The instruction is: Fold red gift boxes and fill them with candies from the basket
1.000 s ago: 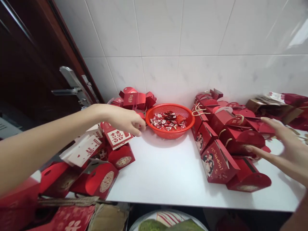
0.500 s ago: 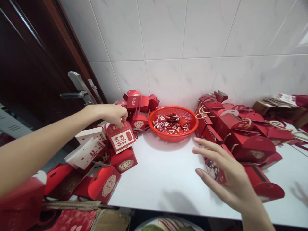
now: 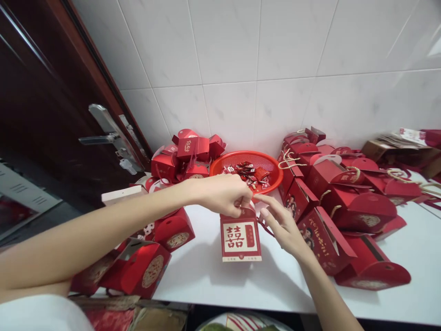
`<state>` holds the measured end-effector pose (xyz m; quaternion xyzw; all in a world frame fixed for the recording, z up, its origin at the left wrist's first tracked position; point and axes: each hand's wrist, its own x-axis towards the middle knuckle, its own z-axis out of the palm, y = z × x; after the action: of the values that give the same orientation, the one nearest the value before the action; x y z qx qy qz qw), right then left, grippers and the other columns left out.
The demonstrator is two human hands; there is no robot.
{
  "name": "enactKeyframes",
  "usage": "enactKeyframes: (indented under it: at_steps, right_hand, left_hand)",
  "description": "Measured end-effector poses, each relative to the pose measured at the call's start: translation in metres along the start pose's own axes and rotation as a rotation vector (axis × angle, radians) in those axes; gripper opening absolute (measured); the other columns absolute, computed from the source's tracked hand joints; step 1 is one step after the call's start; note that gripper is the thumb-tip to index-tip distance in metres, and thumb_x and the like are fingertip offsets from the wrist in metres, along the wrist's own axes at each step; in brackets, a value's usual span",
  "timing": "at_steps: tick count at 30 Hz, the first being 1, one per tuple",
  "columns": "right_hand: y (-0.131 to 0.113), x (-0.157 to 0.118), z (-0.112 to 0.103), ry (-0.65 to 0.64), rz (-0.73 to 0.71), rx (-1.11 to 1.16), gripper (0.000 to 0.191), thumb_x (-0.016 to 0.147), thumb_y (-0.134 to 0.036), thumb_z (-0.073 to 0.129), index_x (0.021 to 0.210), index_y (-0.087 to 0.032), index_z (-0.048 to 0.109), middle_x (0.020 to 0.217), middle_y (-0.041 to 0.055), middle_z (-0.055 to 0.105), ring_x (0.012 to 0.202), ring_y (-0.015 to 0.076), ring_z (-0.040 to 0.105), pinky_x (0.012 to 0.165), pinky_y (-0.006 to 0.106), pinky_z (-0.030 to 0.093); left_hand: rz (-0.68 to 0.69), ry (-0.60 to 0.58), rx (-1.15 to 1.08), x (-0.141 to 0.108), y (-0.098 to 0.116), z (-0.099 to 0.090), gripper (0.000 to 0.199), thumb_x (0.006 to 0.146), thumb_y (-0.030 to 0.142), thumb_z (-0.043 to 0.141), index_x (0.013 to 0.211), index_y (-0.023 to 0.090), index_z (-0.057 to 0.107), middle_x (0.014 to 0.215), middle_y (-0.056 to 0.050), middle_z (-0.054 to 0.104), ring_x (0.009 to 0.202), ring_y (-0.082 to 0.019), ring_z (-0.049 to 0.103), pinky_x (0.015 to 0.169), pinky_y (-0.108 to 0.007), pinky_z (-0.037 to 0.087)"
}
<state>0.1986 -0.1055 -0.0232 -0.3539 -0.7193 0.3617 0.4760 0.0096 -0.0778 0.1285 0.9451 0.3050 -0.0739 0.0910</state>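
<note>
A small red gift box (image 3: 241,239) with a cream label and red characters hangs above the white table, in front of the red basket. My left hand (image 3: 223,193) grips its top with curled fingers. At the upper right of the box is my right hand (image 3: 279,223), its fingers partly bent and apart, the fingertips close to the box top and a dark red cord. Whether they touch the box is hard to tell. Behind my hands stands the red mesh basket (image 3: 272,172) with small wrapped sweets (image 3: 246,170).
Red boxes (image 3: 148,266) are piled along the left side, more red boxes (image 3: 358,207) with rope handles on the right. A tiled wall (image 3: 234,41) rises behind the white table (image 3: 200,276). A dark door with a metal handle (image 3: 98,139) is at the left.
My left hand has carried the labelled box from the left pile to the middle, in front of the basket. My right hand has moved left to the box top.
</note>
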Motion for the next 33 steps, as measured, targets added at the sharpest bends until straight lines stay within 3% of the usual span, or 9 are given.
enactKeyframes:
  at_steps: [3, 6, 10, 13, 17, 22, 24, 28, 33]
  right_hand:
    - [0.015, 0.0, -0.002, 0.039, -0.005, -0.026, 0.038, 0.102, -0.046, 0.044, 0.127, -0.025, 0.064, 0.13, 0.0093, 0.064, 0.115, 0.0235, 0.063, 0.094, 0.038, 0.055]
    - [0.025, -0.002, -0.004, 0.078, -0.001, -0.073, 0.039, 0.102, -0.048, 0.043, 0.123, -0.027, 0.069, 0.135, 0.0091, 0.061, 0.132, 0.0254, 0.052, 0.111, 0.046, 0.043]
    - [0.027, -0.007, -0.003, -0.007, 0.047, -0.126, 0.041, 0.102, -0.05, 0.044, 0.118, -0.027, 0.074, 0.151, 0.0092, 0.047, 0.142, 0.028, 0.044, 0.116, 0.05, 0.037]
    - [0.025, -0.009, 0.0, -0.069, 0.022, -0.181, 0.038, 0.101, -0.047, 0.047, 0.116, -0.025, 0.075, 0.155, 0.0101, 0.042, 0.146, 0.029, 0.038, 0.117, 0.05, 0.036]
    - [0.021, -0.007, 0.002, -0.069, -0.009, -0.253, 0.03, 0.101, -0.039, 0.047, 0.106, -0.022, 0.071, 0.149, 0.0133, 0.048, 0.145, 0.0278, 0.04, 0.114, 0.047, 0.04]
    - [0.017, -0.007, -0.001, -0.023, -0.026, -0.318, 0.013, 0.098, -0.032, 0.05, 0.097, -0.022, 0.059, 0.135, 0.0151, 0.058, 0.144, 0.0261, 0.042, 0.108, 0.042, 0.045]
    - [0.018, -0.008, -0.003, 0.024, -0.027, -0.346, 0.01, 0.096, -0.028, 0.049, 0.095, -0.022, 0.057, 0.13, 0.0147, 0.061, 0.142, 0.0264, 0.045, 0.105, 0.041, 0.047]
    - [0.024, -0.013, -0.006, 0.087, -0.009, -0.416, 0.012, 0.091, -0.024, 0.046, 0.09, -0.022, 0.057, 0.128, 0.0156, 0.063, 0.135, 0.0288, 0.052, 0.094, 0.04, 0.052]
    - [0.025, -0.017, -0.01, 0.072, 0.093, -0.535, 0.017, 0.091, -0.027, 0.048, 0.097, -0.021, 0.062, 0.145, 0.0166, 0.054, 0.125, 0.0318, 0.061, 0.088, 0.042, 0.054]
  left_hand:
    - [0.02, 0.087, 0.1, 0.015, -0.002, 0.021, 0.006, 0.076, 0.013, 0.064, 0.073, 0.017, 0.067, 0.064, 0.0, 0.068, 0.057, -0.013, 0.058, 0.052, -0.024, 0.034]
    - [0.075, 0.153, 0.269, 0.022, -0.001, 0.05, 0.011, 0.081, 0.013, 0.06, 0.079, 0.017, 0.07, 0.078, -0.004, 0.073, 0.065, -0.017, 0.064, 0.052, -0.026, 0.038]
    - [0.217, 0.187, 0.37, 0.019, 0.006, 0.095, 0.016, 0.091, 0.012, 0.055, 0.09, 0.013, 0.071, 0.084, -0.008, 0.074, 0.07, -0.021, 0.068, 0.057, -0.031, 0.047]
    - [0.235, 0.189, 0.384, 0.015, 0.009, 0.114, 0.017, 0.094, 0.013, 0.054, 0.095, 0.013, 0.07, 0.092, -0.01, 0.074, 0.078, -0.021, 0.068, 0.066, -0.033, 0.051]
    - [0.226, 0.165, 0.381, 0.014, 0.011, 0.113, 0.017, 0.096, 0.016, 0.053, 0.098, 0.014, 0.07, 0.098, -0.01, 0.074, 0.083, -0.021, 0.067, 0.072, -0.034, 0.048]
    - [0.074, 0.128, 0.392, 0.009, 0.009, 0.098, 0.038, 0.093, 0.046, 0.059, 0.096, 0.011, 0.072, 0.093, -0.016, 0.072, 0.09, -0.03, 0.066, 0.081, -0.042, 0.048]
    - [-0.028, 0.073, 0.326, 0.006, 0.005, 0.091, 0.049, 0.095, 0.056, 0.05, 0.096, 0.012, 0.072, 0.093, -0.017, 0.07, 0.086, -0.03, 0.066, 0.078, -0.042, 0.049]
    - [-0.231, -0.065, 0.106, 0.002, -0.006, 0.079, 0.057, 0.104, 0.048, 0.023, 0.104, 0.017, 0.071, 0.11, -0.014, 0.065, 0.081, -0.025, 0.069, 0.074, -0.038, 0.05]
    - [-0.36, -0.063, -0.022, -0.001, -0.01, 0.085, 0.048, 0.095, 0.048, 0.046, 0.127, 0.015, 0.058, 0.144, -0.022, 0.045, 0.093, -0.031, 0.07, 0.082, -0.043, 0.052]
